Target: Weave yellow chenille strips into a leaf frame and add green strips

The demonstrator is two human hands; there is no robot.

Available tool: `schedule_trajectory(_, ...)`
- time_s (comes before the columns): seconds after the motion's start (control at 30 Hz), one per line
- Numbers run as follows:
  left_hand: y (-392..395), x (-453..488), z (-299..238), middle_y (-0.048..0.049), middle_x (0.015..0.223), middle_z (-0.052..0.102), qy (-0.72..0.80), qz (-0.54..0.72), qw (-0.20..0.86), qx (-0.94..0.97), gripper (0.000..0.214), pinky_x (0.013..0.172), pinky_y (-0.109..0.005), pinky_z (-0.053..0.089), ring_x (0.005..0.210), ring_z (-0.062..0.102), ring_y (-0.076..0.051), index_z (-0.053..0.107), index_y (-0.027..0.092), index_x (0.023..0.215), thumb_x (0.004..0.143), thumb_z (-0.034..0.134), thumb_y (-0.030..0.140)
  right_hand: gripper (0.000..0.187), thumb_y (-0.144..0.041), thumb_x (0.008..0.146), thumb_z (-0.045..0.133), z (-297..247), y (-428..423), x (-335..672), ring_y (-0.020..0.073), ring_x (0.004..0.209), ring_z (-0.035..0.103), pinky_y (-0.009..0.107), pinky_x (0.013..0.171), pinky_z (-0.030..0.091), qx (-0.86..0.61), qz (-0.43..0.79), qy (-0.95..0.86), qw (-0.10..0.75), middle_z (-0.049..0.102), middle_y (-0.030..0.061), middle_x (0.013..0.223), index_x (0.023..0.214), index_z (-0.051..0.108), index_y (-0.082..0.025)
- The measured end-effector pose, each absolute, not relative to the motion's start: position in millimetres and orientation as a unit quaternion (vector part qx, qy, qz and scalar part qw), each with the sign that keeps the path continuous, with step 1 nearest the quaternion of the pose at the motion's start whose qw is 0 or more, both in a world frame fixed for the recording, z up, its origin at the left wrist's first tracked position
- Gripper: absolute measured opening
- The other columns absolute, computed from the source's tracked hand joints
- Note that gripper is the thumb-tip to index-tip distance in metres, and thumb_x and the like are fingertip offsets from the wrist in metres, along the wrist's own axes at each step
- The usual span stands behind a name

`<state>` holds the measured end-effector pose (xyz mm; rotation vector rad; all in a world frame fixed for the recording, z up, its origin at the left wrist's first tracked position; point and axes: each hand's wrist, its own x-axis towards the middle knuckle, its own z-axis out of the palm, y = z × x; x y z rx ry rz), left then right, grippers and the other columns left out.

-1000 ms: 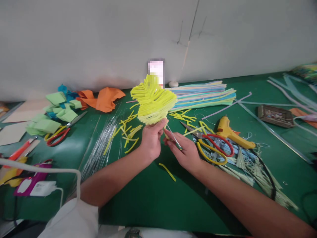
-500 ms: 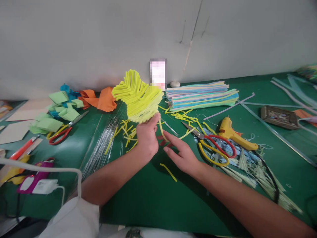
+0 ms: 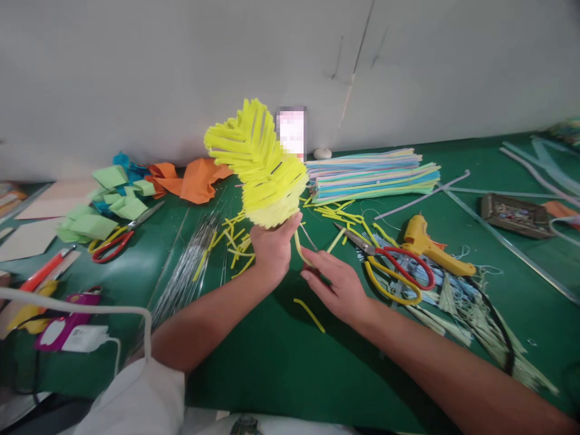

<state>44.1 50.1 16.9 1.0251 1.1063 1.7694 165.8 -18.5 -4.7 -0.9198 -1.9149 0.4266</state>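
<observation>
My left hand [image 3: 273,248] is closed around the base of a yellow leaf shape [image 3: 265,163] built from rows of fuzzy pipe cleaners, held upright above the table. Its lower rows are paler than the top. A pale yellow pipe cleaner [image 3: 298,246] curves from the base to my right hand [image 3: 335,284], where thumb and fingers pinch it. Its far end sticks out past the fingers to the right. Short yellow pipe cleaner pieces [image 3: 238,244] lie behind my left hand, and one bent piece [image 3: 310,315] rests below my right hand.
Open red-and-yellow scissors [image 3: 392,266] and a yellow glue gun [image 3: 421,241] lie to the right, by tassels [image 3: 480,320]. Pastel pipe cleaner bundles [image 3: 371,175] are at the back. Left are thin wires [image 3: 188,266], a second pair of scissors [image 3: 120,237] and folded green paper [image 3: 93,226].
The leaf shape has risen and stands a little more upright in my left hand. My right hand has shifted slightly down and right, still pinching the pale pipe cleaner.
</observation>
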Motion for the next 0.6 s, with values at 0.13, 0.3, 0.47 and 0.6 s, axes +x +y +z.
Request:
schedule_trajectory(0.13, 49.5, 40.2, 13.2, -0.0048, 0.095, 0.077, 0.446, 0.674, 0.384, 0.447, 0.034, 0.100, -0.037, 0.053, 0.098, 0.071, -0.023, 0.076, 0.018, 0.095, 0.064, 0.084, 0.030, 0.029, -0.021, 0.091, 0.057, 3.4, -21.2, 168.5, 0.0130, 0.056, 0.054, 0.025, 0.054, 0.048, -0.408, 0.171, -0.751, 0.490, 0.059, -0.0015, 0.064, 0.118, 0.068, -0.021)
schedule_trajectory(0.3, 49.2, 39.2, 14.1, -0.0043, 0.090, 0.077, 0.448, 0.637, 0.440, 0.447, 0.026, 0.094, -0.036, 0.053, 0.095, 0.071, -0.023, 0.077, 0.018, 0.086, 0.063, 0.083, 0.026, 0.012, -0.022, 0.088, 0.062, 7.0, -24.6, 172.1, 0.0118, 0.052, 0.052, 0.026, 0.049, 0.044, -0.468, 0.187, -0.669, 0.546, 0.062, -0.0014, 0.063, 0.092, 0.073, -0.023)
schedule_trajectory(0.47, 51.8, 41.7, 22.2, -0.0027, 0.075, 0.074, 0.423, 0.595, 0.565, 0.386, 0.021, 0.084, -0.032, 0.052, 0.084, 0.070, -0.019, 0.073, 0.017, 0.071, 0.053, 0.084, 0.019, 0.009, -0.028, 0.087, 0.064, 1.1, -19.4, 174.9, 0.0139, 0.060, 0.054, 0.029, 0.057, 0.045, -0.513, 0.208, -0.547, 0.628, 0.063, -0.0001, 0.068, 0.085, 0.071, -0.023)
schedule_trajectory(0.6, 48.9, 43.9, 27.5, 0.0018, 0.057, 0.064, 0.421, 0.538, 0.634, 0.363, 0.020, 0.067, -0.026, 0.048, 0.063, 0.062, -0.012, 0.066, 0.016, 0.055, 0.051, 0.085, 0.020, 0.013, -0.033, 0.085, 0.067, -0.1, -9.4, 176.1, 0.0123, 0.056, 0.052, 0.027, 0.054, 0.044, -0.538, 0.265, -0.444, 0.665, 0.058, -0.0024, 0.061, 0.084, 0.071, -0.020)
